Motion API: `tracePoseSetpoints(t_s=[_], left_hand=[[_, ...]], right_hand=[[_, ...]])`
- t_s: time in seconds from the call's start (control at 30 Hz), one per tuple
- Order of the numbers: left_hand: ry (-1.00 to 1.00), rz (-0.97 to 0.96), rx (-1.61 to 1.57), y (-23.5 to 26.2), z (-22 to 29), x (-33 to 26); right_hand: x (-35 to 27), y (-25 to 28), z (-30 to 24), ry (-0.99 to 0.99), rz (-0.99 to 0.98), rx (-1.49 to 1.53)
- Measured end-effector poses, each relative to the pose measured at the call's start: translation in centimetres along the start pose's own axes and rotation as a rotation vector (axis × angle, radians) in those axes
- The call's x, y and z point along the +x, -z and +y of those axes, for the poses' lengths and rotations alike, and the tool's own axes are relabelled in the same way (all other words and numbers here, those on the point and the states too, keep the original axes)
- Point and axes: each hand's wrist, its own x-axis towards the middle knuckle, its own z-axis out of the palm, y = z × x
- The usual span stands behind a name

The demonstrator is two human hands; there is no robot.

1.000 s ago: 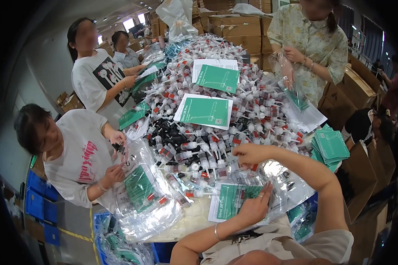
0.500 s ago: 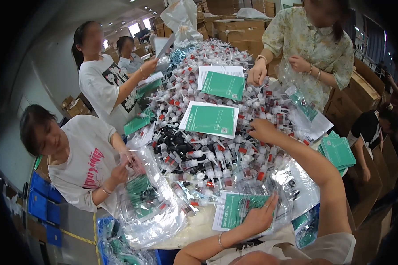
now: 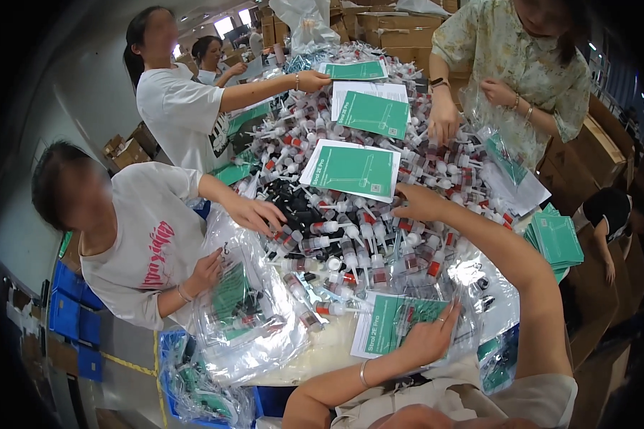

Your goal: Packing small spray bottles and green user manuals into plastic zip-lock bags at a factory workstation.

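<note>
My left hand (image 3: 431,337) has its fingers pressed on a clear plastic bag (image 3: 456,343) near the table's front edge and holds it. Through the film show a small bottle and a green booklet with white sheets (image 3: 385,325), lying partly under the bag. My right hand (image 3: 418,204) reaches over the heap of small white-nozzled bottles with red or dark contents (image 3: 350,250). Its thumb and forefinger are apart, close to the right edge of another green booklet (image 3: 354,168) on white sheets. Whether it touches the booklet or a bottle, I cannot tell.
Co-workers stand around the table. One person's hand (image 3: 257,214) is over black pieces at left; another's (image 3: 444,118) is in the bottles opposite. More green booklets (image 3: 365,113) lie on the heap, with a stack (image 3: 557,239) at right. A blue crate (image 3: 172,379) holds filled bags.
My right hand has come closer to the middle booklet's edge; my left stays on the bag. The left co-worker now reaches into the heap, and another extends a green booklet over its far end.
</note>
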Motion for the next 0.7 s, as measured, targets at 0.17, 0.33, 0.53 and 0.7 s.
tracePoseSetpoints(t_s=[0.17,0.33,0.53,0.7], left_hand=[[-0.013,0.035,-0.046,0.0,-0.2,0.1],[0.001,-0.028,-0.017,0.6,0.2,0.2],[0.016,-0.033,-0.018,0.5,0.2,0.2],[0.011,-0.024,-0.02,0.3,0.2,0.0]], right_hand=[[0.7,0.7,0.3,0.008,-0.024,-0.243],[-0.2,2.9,2.8,0.069,0.168,-0.517],[-1.3,1.1,1.9,0.3,0.142,-0.454],[-0.9,-0.1,0.8,0.221,-0.031,-0.579]])
